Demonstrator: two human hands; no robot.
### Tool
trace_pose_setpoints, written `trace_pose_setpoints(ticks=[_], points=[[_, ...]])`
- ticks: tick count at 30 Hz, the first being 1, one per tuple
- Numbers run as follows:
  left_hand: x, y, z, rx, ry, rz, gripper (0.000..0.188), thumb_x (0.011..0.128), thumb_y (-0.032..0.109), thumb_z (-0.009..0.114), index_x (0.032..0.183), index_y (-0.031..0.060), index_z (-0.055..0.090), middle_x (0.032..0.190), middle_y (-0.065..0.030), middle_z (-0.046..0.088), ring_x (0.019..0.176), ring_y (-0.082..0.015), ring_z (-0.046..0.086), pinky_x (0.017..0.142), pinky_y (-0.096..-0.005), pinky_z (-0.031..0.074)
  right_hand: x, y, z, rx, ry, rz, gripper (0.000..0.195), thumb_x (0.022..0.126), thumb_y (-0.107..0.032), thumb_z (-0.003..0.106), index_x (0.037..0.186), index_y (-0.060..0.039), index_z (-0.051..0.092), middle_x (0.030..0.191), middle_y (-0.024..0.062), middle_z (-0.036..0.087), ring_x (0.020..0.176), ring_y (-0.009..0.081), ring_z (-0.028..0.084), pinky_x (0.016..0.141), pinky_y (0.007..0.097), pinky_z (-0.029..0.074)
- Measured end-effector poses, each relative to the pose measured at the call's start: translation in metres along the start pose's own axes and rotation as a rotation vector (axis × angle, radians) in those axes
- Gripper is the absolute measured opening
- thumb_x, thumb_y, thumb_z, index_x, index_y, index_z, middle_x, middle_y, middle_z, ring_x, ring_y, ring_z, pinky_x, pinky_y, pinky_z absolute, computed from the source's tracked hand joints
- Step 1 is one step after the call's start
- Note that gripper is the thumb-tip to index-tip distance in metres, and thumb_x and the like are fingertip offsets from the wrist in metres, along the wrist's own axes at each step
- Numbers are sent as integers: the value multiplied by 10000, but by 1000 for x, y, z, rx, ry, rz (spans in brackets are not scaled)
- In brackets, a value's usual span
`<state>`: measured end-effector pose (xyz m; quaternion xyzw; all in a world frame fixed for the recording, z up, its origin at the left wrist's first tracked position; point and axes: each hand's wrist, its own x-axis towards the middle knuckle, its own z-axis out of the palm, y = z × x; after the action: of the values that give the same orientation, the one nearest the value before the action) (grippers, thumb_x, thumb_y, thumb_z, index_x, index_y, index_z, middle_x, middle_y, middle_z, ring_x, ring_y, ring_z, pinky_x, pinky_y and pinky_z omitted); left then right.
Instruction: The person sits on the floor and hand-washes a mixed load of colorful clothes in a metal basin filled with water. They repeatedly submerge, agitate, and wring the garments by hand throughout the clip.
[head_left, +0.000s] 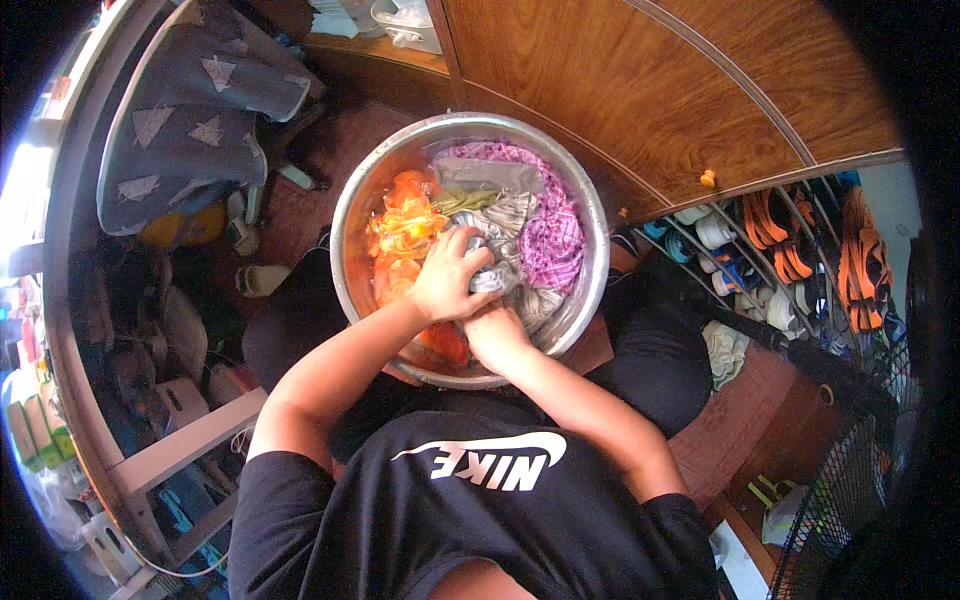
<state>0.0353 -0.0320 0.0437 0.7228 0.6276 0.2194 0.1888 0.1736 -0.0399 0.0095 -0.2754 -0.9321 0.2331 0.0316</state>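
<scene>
A round metal basin stands between my legs with wet clothes in it. My left hand reaches over a grey-white cloth in the middle, its fingers bent on the fabric. Just below it, touching it, is my right hand; its fingers are mostly hidden under the left hand and the cloth, so its grip does not show. Orange and yellow fabric lies along the basin's left side. Purple checked fabric curves along the right side, next to grey and olive cloth near the top.
A wooden cabinet with a round knob stands beyond the basin. Metal racks with shoes and orange sandals are at the right, above a black mesh fan guard. A chair with a grey patterned cover is at the upper left.
</scene>
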Motion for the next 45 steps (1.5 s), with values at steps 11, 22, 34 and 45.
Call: trace_pose_setpoints(ticks=[11, 22, 34, 45], points=[[75, -36, 24, 5, -185, -734, 444, 698, 345, 561, 917, -38, 607, 918, -265, 599, 882, -353, 595, 786, -423, 462, 6, -1, -2, -83, -207, 75, 494, 809, -111, 421, 1299, -76, 365, 1274, 220, 383, 1080, 386, 456, 932, 475, 348], [32, -35, -27, -449, -382, -531, 447, 641, 104, 630, 1078, 31, 580, 827, -127, 636, 778, -208, 601, 737, -302, 469, 10, -5, -13, -186, -385, 3, 422, 848, -150, 380, 1269, -166, 406, 1260, 175, 418, 1140, 381, 418, 961, 455, 336], [10, -22, 40, 103, -232, -248, 356, 715, 371, 639, 921, 80, 640, 1044, -176, 549, 978, -352, 522, 836, -433, 419, 6, -14, 5, -300, -444, -14, 204, 760, -150, 493, 914, -94, 614, 900, 83, 622, 840, 233, 585, 685, 369, 469], [41, -54, 6, -590, -44, -495, 382, 693, 73, 577, 1074, 86, 587, 1075, -149, 565, 1025, -287, 533, 917, -351, 401, 8, -15, -8, -317, -430, -13, 452, 863, -186, 387, 1314, -164, 372, 1245, 155, 458, 1099, 354, 461, 926, 477, 336]])
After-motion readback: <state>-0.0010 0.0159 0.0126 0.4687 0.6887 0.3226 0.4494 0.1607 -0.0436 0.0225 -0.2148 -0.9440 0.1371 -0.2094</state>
